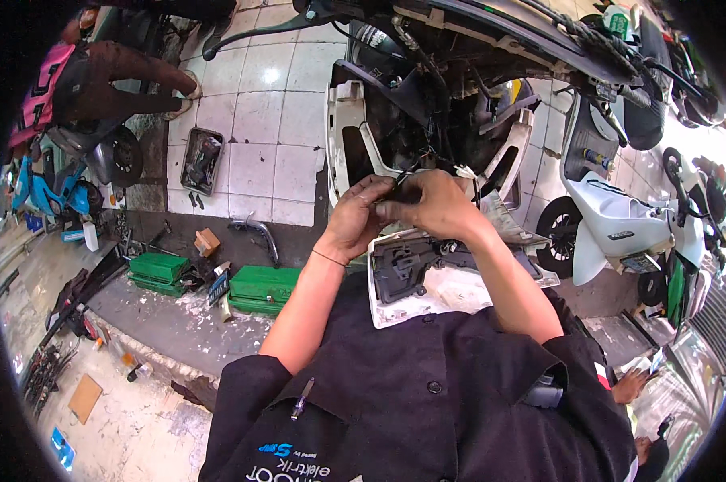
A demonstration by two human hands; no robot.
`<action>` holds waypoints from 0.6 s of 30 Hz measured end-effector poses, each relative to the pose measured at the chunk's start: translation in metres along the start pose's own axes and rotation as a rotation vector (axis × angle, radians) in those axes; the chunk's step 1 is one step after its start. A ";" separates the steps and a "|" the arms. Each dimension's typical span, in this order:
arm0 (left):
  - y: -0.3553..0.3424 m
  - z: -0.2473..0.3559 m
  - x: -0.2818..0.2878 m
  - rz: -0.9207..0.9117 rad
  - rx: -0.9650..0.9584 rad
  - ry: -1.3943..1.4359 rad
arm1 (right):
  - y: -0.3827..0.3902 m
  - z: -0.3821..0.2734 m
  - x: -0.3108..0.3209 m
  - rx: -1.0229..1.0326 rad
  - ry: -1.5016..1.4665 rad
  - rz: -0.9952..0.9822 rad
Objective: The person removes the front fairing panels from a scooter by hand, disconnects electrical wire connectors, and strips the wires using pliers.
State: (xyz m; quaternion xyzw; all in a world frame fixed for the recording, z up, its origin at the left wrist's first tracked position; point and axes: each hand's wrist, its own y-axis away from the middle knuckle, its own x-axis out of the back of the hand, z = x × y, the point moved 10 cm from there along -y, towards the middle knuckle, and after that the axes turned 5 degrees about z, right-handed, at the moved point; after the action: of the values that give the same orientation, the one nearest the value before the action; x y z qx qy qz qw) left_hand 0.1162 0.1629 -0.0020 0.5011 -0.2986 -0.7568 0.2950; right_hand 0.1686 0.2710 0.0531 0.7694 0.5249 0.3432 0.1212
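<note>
In front of my chest, my left hand (pixel 358 214) and my right hand (pixel 439 206) meet with fingers bent and pressed together. A thin black wire (pixel 411 169) runs from the opened scooter front (pixel 431 120) down between them. Its end is hidden by my fingers. Just right of my right hand, a pale connector (pixel 465 172) hangs on wires. Under my forearms, close to my shirt, rests a white scooter panel (pixel 384 312) with a dark grey moulded inner side. White body frame pieces (pixel 347 132) stand on both sides of the exposed wiring.
A brake lever (pixel 258 32) and handlebar reach across the top. Left of me are green toolboxes (pixel 265 287), a curved metal pipe (pixel 258 234) and a black tray of parts (pixel 202 162). A white scooter (pixel 612 229) stands at right. Another person (pixel 98 76) is at upper left.
</note>
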 end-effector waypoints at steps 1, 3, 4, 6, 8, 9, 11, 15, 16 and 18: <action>0.001 -0.001 0.005 0.052 0.013 -0.023 | -0.002 0.004 -0.003 -0.020 0.007 -0.010; 0.001 0.004 0.005 0.027 -0.021 -0.068 | -0.005 0.003 -0.001 0.035 0.095 0.040; 0.001 0.003 0.009 0.043 -0.013 -0.115 | -0.006 0.004 -0.002 0.042 0.095 0.029; -0.001 0.005 0.011 0.021 -0.022 -0.167 | -0.004 0.008 -0.003 0.024 0.010 -0.001; -0.002 0.010 0.011 -0.024 -0.060 -0.206 | 0.000 0.014 -0.001 -0.019 -0.170 -0.028; -0.002 0.011 0.009 -0.046 -0.068 -0.220 | 0.001 0.016 0.004 -0.025 -0.170 0.006; -0.002 0.022 0.008 -0.005 -0.235 -0.570 | 0.003 0.018 0.012 -0.024 -0.186 0.082; 0.004 0.038 -0.006 -0.021 -0.450 -0.779 | 0.002 0.025 0.020 -0.026 -0.159 0.159; 0.004 0.037 -0.006 -0.025 -0.439 -0.782 | 0.001 0.027 0.020 -0.025 -0.157 0.162; 0.005 0.038 -0.004 -0.022 -0.411 -0.803 | -0.001 0.033 0.022 -0.051 -0.175 0.152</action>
State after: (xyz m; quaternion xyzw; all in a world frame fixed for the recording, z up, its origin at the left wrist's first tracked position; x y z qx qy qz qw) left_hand 0.0822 0.1683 0.0161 0.1019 -0.2276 -0.9379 0.2411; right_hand 0.1945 0.2968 0.0377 0.8307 0.4436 0.2963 0.1595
